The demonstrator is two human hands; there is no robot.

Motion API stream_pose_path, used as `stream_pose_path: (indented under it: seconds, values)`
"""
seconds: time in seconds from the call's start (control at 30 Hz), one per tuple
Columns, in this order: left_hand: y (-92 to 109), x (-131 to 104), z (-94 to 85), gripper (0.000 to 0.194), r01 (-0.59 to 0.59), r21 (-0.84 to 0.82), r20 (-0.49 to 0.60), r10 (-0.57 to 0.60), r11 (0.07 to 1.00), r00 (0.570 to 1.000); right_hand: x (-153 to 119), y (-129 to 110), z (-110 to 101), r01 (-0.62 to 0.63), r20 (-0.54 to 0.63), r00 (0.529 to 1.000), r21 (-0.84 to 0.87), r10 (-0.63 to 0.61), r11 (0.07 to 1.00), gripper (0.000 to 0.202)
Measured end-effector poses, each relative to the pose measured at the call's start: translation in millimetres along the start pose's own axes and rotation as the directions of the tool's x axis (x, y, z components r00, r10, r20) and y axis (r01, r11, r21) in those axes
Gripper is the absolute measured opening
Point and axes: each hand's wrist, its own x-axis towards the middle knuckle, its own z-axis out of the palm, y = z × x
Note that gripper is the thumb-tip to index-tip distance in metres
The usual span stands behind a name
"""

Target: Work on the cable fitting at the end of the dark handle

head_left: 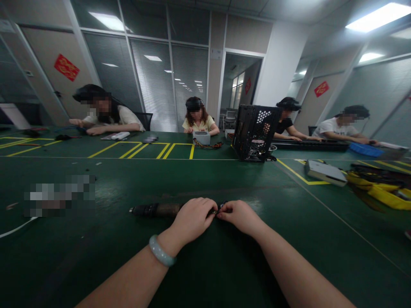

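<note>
A dark cylindrical tool (167, 210) lies on the green table (128, 252), its narrow metal tip pointing left. My left hand (195, 216), with a pale green bangle on the wrist, is wrapped over the tool's right part. Close beside it, my right hand (239, 216) pinches a small dark piece at the tool's right end. The fingertips of both hands nearly meet there, and the piece between them is too small to make out.
A black computer case (257, 132) stands upright beyond my hands. Farther right are a silver box (326, 172) and a yellow tool bag (385, 192). A white cable (19, 229) lies at the left. Several people work across the table, one at a grey box (201, 137).
</note>
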Motion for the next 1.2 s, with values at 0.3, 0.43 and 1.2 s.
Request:
stream_pose_path:
  seconds: [0.3, 0.43, 1.2]
  values:
    - [1.4, 0.1, -0.1, 0.017, -0.002, 0.022, -0.013, 0.002, 1.0, 1.0, 1.3, 0.7, 0.4, 0.005, -0.002, 1.0, -0.016, -0.005, 1.0, 0.016]
    - [0.9, 0.1, 0.4, 0.015, 0.014, 0.017, -0.015, -0.014, 1.0, 1.0, 1.0, 0.1, 0.4, -0.013, -0.004, 1.0, -0.025, 0.013, 1.0, 0.017]
    - [0.1, 0.6, 0.4, 0.017, -0.031, -0.004, -0.026, 0.031, 0.999, 0.999, 0.3, 1.3, 1.4, 0.01, -0.015, 1.0, -0.03, -0.011, 1.0, 0.018]
